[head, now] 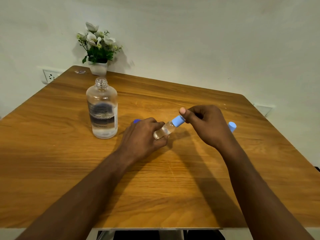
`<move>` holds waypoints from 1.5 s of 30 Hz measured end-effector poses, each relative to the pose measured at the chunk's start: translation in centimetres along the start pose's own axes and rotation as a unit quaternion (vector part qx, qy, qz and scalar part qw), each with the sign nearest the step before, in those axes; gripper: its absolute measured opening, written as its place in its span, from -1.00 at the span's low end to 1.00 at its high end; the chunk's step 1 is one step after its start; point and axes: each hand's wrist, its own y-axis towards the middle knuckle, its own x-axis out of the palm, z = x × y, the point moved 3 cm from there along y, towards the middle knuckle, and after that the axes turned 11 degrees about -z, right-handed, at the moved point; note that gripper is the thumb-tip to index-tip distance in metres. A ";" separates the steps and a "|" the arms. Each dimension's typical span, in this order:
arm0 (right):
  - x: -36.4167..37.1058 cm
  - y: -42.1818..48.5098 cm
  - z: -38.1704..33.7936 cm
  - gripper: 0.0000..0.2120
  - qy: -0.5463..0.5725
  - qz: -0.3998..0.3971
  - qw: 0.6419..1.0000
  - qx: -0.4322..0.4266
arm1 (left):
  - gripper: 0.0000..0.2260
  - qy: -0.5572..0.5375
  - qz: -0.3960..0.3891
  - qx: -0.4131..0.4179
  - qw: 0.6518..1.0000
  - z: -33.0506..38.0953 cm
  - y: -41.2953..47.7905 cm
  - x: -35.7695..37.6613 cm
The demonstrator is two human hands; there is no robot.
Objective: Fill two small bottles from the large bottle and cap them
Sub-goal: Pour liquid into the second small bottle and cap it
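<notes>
The large clear bottle (102,110) stands upright and uncapped on the wooden table (69,161), partly filled with clear liquid. My left hand (143,135) grips a small clear bottle (165,130), tilted up to the right above the table. A light blue cap (178,121) sits on its neck, and my right hand (206,123) pinches that cap. A second light blue cap (232,126), likely on the other small bottle, shows behind my right hand. A dark blue cap (136,121) peeks out behind my left hand.
A white pot of artificial flowers (97,49) stands at the table's far left edge, just behind the large bottle. Wall sockets (50,76) are on the wall at the left. The table's front edge runs below my forearms.
</notes>
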 end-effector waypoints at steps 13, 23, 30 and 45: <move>0.5 -0.2 0.3 -0.76 0.035 -0.003 0.999 0.008 | -0.76 0.008 -0.008 0.003 1.000 0.1 0.0 0.2; 0.4 -0.4 0.3 -0.83 0.074 -0.032 0.997 -0.014 | -0.77 0.011 0.002 0.014 1.000 0.3 -0.1 0.2; 0.8 -0.6 0.3 -0.63 0.080 -0.033 0.996 -0.005 | -0.78 -0.011 0.015 0.018 1.000 0.4 -0.1 -0.1; 2.3 -1.9 0.1 -0.60 0.140 0.063 0.988 0.022 | -0.73 -0.052 0.047 0.014 0.997 0.9 -0.2 0.0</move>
